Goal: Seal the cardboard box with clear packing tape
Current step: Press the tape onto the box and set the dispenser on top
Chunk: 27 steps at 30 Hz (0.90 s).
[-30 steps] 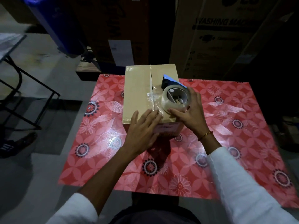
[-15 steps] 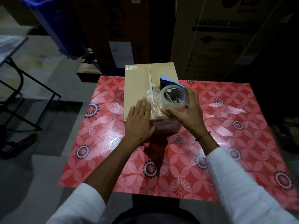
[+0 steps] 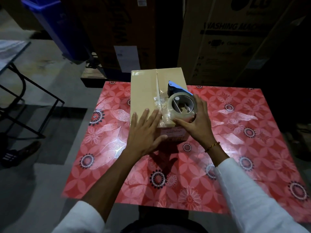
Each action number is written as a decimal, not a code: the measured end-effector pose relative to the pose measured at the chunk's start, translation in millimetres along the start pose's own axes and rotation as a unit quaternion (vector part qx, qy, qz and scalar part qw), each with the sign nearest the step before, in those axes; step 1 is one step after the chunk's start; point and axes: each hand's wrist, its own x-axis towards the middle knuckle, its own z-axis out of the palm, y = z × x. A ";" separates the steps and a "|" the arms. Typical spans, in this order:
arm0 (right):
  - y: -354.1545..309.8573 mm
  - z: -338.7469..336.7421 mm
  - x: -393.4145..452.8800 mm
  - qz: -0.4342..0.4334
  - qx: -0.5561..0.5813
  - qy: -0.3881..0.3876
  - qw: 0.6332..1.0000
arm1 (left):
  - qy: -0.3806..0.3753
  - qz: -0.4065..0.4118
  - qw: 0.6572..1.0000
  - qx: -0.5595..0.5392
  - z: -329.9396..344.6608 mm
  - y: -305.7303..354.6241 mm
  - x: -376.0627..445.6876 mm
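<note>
From the head camera, the cardboard box (image 3: pixel 148 91) sits at the far edge of the red flowered worktop (image 3: pixel 235 148), its centre seam only partly taped. The left hand (image 3: pixel 144 132) lies flat and open on the near flap; the right hand (image 3: pixel 198 125) is clamped around the tape dispenser (image 3: pixel 182 105) (crinkled tape near the seam). Best to press the flaps level and pull straight along the seam.

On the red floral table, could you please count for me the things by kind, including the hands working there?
Cardboard box: 1
Tape dispenser with clear tape roll: 1
Hands: 2, the left hand flat on the box, the right hand gripping the dispenser
Total: 4, all on or over the table
</note>
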 end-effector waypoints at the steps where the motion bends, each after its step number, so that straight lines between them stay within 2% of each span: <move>1: 0.3 -0.3 0.0 -0.001 0.000 -0.004 1.000 | -0.003 -0.010 1.000 -0.008 -2.3 1.4 1.7; 4: -0.9 -4.4 0.9 0.008 0.025 -0.021 0.999 | -0.009 -0.042 0.998 -0.034 -13.9 10.3 9.5; 9: -9.9 -15.9 16.4 0.073 0.111 0.011 0.991 | 0.062 -0.062 0.993 -0.077 -23.8 11.4 28.0; 13: -14.3 -25.1 36.9 0.083 0.066 -0.037 0.994 | 0.083 -0.066 0.987 -0.119 -22.1 4.5 34.7; 18: -15.9 -24.1 64.8 0.080 -0.049 -0.123 0.988 | 0.086 -0.061 0.981 -0.166 -21.3 4.6 26.3; 24: -16.0 -20.5 66.6 0.073 -0.067 -0.089 0.991 | 0.055 -0.046 0.983 -0.169 -25.1 0.8 26.8; 27: -21.2 -24.2 52.5 0.038 -0.032 -0.091 0.995 | 0.083 -0.094 0.948 -0.293 -28.8 -2.2 26.8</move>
